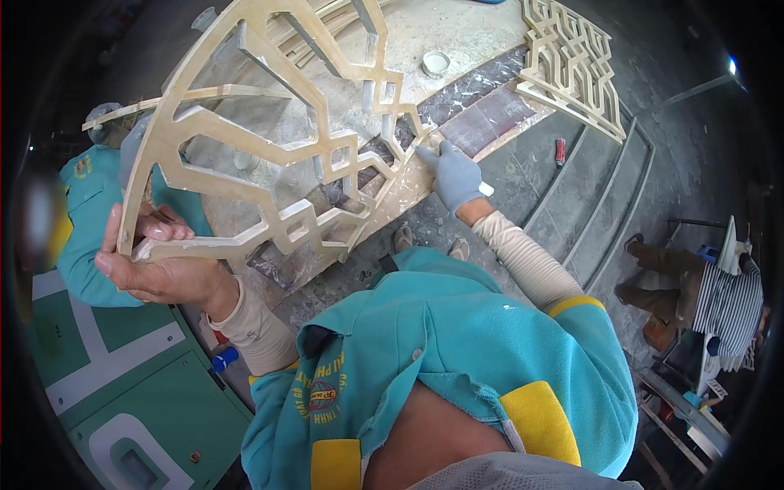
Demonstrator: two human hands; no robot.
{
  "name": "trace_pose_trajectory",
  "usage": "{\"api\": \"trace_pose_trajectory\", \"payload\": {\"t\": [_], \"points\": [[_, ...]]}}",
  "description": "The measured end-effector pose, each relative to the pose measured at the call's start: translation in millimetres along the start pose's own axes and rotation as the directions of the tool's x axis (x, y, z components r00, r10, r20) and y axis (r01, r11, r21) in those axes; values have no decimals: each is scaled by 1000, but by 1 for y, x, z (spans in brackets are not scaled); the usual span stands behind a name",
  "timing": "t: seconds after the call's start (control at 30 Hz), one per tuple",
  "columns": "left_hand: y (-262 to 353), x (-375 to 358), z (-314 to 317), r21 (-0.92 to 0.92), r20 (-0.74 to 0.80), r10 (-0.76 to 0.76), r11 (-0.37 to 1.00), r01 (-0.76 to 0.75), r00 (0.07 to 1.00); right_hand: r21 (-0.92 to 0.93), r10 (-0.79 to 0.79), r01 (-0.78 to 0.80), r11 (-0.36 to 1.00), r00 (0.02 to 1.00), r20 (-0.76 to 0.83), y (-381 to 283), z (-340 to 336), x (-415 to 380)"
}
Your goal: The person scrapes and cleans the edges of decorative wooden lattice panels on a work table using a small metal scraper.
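Observation:
My left hand (175, 276), bare, grips the lower left corner of a curved wooden lattice panel (220, 135), which stands tilted over the worktable. White filler marks the panel's inner edges. In a grey glove, my right hand (455, 174) is closed at the panel's lower right tip. A white handle end (486, 189) pokes out from below this fist; the glove hides the rest of the tool.
A co-worker in teal (90, 188) stands at the left, by a green cabinet (122, 367). On the worktable (400, 41) are a small white tub (435, 64) and another lattice panel (572, 65). A red-handled tool (560, 153) lies beyond the edge. Another person (719, 286) works at right.

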State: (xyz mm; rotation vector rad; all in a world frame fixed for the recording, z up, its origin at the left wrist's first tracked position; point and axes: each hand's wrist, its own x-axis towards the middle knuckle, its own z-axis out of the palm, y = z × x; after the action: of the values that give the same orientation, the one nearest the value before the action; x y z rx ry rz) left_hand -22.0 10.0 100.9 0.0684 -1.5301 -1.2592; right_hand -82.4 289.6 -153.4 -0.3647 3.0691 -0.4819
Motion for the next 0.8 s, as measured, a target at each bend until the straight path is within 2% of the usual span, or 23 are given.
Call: {"api": "trace_pose_trajectory", "payload": {"t": [0.07,0.17,0.2,0.27,0.3,0.33,0.43,0.5,0.6,0.63,0.7,0.73,0.8], "points": [[-1,1,-1,7,23,0,1000,0,1000,-29,-26,31,999,990,138,-8,-2,-9],[-1,0,1,9,18,15,1000,-15,1000,20,-91,88,996,981,172,-5,-1,-14],[0,0,1,8,18,17,1000,-17,1000,19,-90,89,996,981,169,-3,-3,-10],[1,-1,1,-3,7,-12,1000,12,1000,53,18,-24,998,994,110,6,-9,5],[2,-3,3,-4,10,-13,1000,13,1000,37,-7,6,999,1000,6,13,-5,11],[4,-4,5,3,-10,-3,1000,3,1000,36,-6,6,999,1000,4,14,-2,12],[4,-4,2,2,-7,-2,1000,2,1000,-47,69,-65,997,994,87,-2,-6,6],[5,-4,0,-1,16,-18,1000,18,1000,-33,-24,31,999,979,201,-8,-6,-6],[4,-5,-1,17,32,4,1000,-4,999,20,-54,50,999,963,262,-2,-16,0],[4,-5,-1,12,21,4,1000,-4,1000,22,-54,50,999,963,264,3,-14,4],[5,-6,-2,6,11,3,1000,-3,1000,36,19,-19,999,1000,5,12,-9,15],[5,-7,-3,2,25,9,1000,-9,1000,37,20,-20,999,1000,5,10,-5,14],[6,-8,0,-5,37,17,1000,-17,999,-76,1,5,997,997,81,3,3,13]]}}
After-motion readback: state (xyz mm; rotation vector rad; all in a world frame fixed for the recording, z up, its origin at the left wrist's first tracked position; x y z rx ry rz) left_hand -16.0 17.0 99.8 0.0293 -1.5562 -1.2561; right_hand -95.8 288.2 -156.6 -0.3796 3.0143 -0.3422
